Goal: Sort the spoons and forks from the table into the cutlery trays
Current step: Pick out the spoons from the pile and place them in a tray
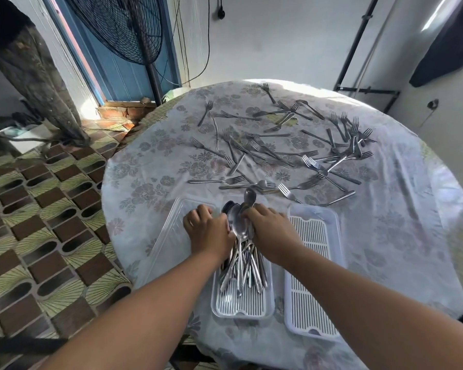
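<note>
- Both hands work over the middle tray (242, 309), which sits at six o'clock on the table (150, 166), between a clear tray (171, 222) and a white slatted tray (312, 287).
- The left hand (207, 232) curls its fingers against the left side of the spoon bundle (241, 252); the right hand (270, 231) wraps the bowls from the right. Both look to be grasping the bundle, squaring it up.
- To do this well, I'd press the bowls together from both sides and let the handles settle flat inside the rim, none riding over the edge.
- The spoons' long axis runs twelve to six: bowls toward twelve, handles fanning toward six.
- One spoon (249, 196) pokes out past the fingers toward twelve; it wants tucking in.
- The forks (292, 145) lie scattered from ten to two, pointing every way, not yet sorted.
</note>
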`<state>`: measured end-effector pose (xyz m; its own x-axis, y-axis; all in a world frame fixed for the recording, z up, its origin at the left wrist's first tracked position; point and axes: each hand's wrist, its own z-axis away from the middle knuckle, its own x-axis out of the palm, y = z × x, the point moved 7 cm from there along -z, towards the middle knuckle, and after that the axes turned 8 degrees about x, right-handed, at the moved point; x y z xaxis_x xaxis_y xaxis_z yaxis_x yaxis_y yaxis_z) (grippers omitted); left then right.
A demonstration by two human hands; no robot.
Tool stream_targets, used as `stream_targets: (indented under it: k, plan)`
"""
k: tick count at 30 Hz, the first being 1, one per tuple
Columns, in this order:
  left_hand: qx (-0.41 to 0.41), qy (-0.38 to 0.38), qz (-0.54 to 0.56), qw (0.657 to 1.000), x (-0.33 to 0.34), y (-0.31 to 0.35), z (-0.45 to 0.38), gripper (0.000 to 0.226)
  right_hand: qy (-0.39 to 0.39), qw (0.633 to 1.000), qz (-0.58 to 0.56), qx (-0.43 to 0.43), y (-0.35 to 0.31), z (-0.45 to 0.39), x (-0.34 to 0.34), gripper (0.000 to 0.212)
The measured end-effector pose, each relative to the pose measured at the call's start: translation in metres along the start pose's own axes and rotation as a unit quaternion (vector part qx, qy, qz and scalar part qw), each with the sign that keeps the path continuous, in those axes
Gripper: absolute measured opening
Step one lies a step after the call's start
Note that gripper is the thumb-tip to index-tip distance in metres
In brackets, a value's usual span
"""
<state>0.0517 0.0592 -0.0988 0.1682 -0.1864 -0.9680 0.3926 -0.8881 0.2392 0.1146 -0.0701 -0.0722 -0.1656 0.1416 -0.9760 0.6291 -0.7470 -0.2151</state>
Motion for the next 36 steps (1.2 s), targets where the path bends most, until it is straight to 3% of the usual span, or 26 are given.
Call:
stream_targets:
  k: [3, 6, 8, 11, 16, 22, 27, 32, 36]
  plan:
    - [0.082, 0.025, 0.009, 0.996, -0.004, 0.004, 0.001, 0.031, -0.015, 0.999, 0.042, -0.011, -0.007, 0.001, 0.018, 0.046]
    - [0.155, -0.028, -0.021, 0.987, 0.000, 0.000, 0.007, 0.057, -0.001, 0.997, 0.063, -0.034, -0.011, 0.005, 0.028, 0.045]
    - [0.128, -0.049, -0.030, 0.990, 0.000, -0.011, 0.007, 0.064, -0.012, 0.997, 0.065, -0.038, -0.009, 0.006, 0.033, 0.052]
    - [0.044, -0.010, 0.016, 0.999, -0.009, -0.020, 0.004, 0.040, -0.033, 0.995, 0.081, -0.052, -0.009, 0.003, 0.039, 0.065]
    - [0.074, 0.024, 0.040, 0.996, -0.010, -0.012, 0.002, 0.044, -0.026, 0.993, 0.071, -0.092, -0.021, 0.001, 0.031, 0.074]
    - [0.184, -0.079, -0.039, 0.979, -0.004, 0.009, 0.007, 0.065, 0.061, 0.996, 0.024, 0.068, 0.025, -0.004, 0.002, 0.034]
    - [0.179, -0.076, -0.069, 0.978, -0.005, 0.016, 0.007, 0.059, -0.019, 0.989, 0.068, 0.127, 0.041, -0.013, 0.002, 0.043]
    - [0.183, -0.075, -0.089, 0.976, -0.004, 0.024, 0.009, 0.069, -0.052, 0.983, 0.070, 0.160, 0.039, -0.015, 0.004, 0.046]
    - [0.154, -0.075, -0.067, 0.983, -0.001, 0.022, 0.015, 0.066, -0.042, 0.984, 0.052, 0.165, 0.037, -0.017, 0.004, 0.036]
